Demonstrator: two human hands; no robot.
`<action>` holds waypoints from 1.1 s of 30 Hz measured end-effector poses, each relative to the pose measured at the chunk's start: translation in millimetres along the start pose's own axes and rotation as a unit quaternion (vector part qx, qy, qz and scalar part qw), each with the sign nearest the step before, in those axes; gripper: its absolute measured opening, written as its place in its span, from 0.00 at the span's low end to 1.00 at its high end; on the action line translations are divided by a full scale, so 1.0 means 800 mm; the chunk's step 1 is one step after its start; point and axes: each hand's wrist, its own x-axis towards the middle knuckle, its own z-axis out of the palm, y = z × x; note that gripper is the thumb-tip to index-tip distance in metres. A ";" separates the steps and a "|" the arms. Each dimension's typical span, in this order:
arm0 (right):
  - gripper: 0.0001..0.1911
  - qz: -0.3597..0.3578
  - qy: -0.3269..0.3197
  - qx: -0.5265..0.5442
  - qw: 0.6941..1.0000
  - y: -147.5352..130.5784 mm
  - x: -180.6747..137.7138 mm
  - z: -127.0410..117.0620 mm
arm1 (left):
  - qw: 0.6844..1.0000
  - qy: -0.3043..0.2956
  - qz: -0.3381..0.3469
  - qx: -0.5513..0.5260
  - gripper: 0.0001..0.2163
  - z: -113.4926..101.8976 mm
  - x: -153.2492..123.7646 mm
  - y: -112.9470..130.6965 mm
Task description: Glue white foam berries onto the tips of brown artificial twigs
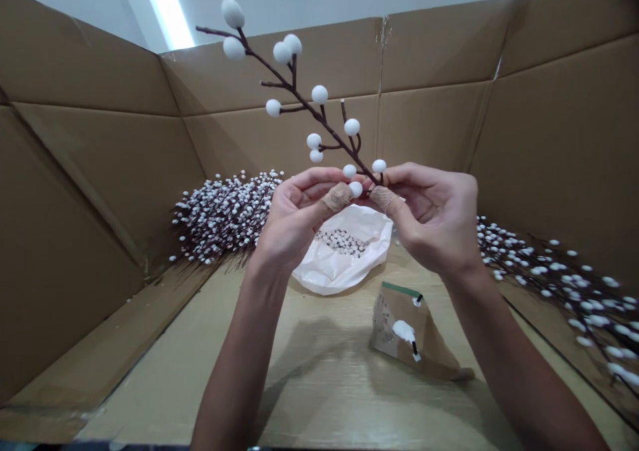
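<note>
Toward the tabletop's [174, 384] far edge, one crumpled white plastic bag [319, 278] held many small whitish balls [344, 241]; the left hand [294, 218] and right hand [434, 218] grasped one thin brown branch [327, 126] bearing twelve white berries [320, 94].

Bare left forearm [237, 358] extends from seven o'clock, right forearm [509, 351] from four o'clock; left hand [292, 215] and right hand [439, 211] nearly meet, wrapped left thumb [337, 198] and wrapped right thumb [387, 200] pinching against curled fingers [314, 177].

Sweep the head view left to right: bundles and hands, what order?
Bundle of dark-brown stems with round white balls → left hand → right hand → second bundle of dark-brown, white-balled stems.
</note>
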 end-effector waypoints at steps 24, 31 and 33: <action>0.13 0.061 -0.031 0.028 0.997 -0.002 0.008 -0.009 | 1.000 0.027 0.009 -0.014 0.05 -0.001 0.005 -0.006; 0.10 0.045 -0.016 -0.008 0.999 -0.001 0.006 -0.008 | 0.999 0.024 0.008 -0.027 0.06 0.003 0.006 -0.007; 0.09 0.034 -0.005 -0.021 0.999 -0.002 0.005 -0.006 | 0.999 0.028 0.005 -0.026 0.06 0.004 0.005 -0.007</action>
